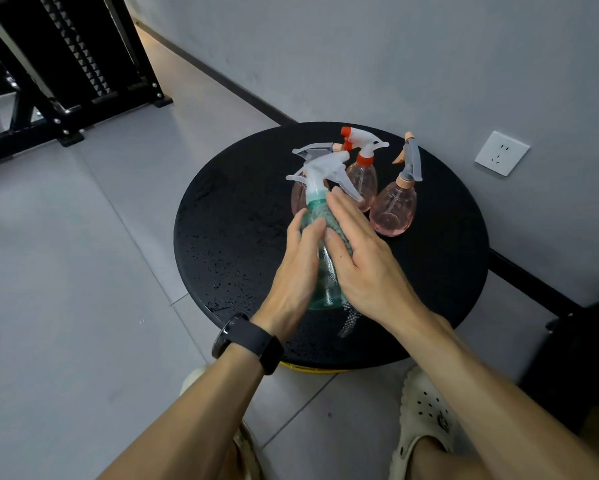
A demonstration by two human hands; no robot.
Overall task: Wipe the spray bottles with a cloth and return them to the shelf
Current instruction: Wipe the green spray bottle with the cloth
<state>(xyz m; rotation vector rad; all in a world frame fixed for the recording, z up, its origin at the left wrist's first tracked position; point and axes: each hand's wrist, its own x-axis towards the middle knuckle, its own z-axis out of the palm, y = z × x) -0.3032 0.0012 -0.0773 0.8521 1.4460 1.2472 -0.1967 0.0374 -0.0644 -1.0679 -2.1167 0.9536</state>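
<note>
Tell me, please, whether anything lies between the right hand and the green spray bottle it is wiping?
Yes: a green cloth lies between the right hand and the green spray bottle; the left hand touches the bottle directly.

A round table (221, 220) stands on the floor (66, 271) against the wall (395, 64); near its middle a spray bottle (320, 216) stands between the left hand (298, 268) and right hand (363, 261), a cloth (343, 244) pressed under the right; three more bottles stand toward the far edge: one (296, 192) just behind the held bottle, one (362, 171) beside it, one (395, 206) farthest right; a wall socket (502, 153) lies right of the table; a rack (66, 64) stands far left.
</note>
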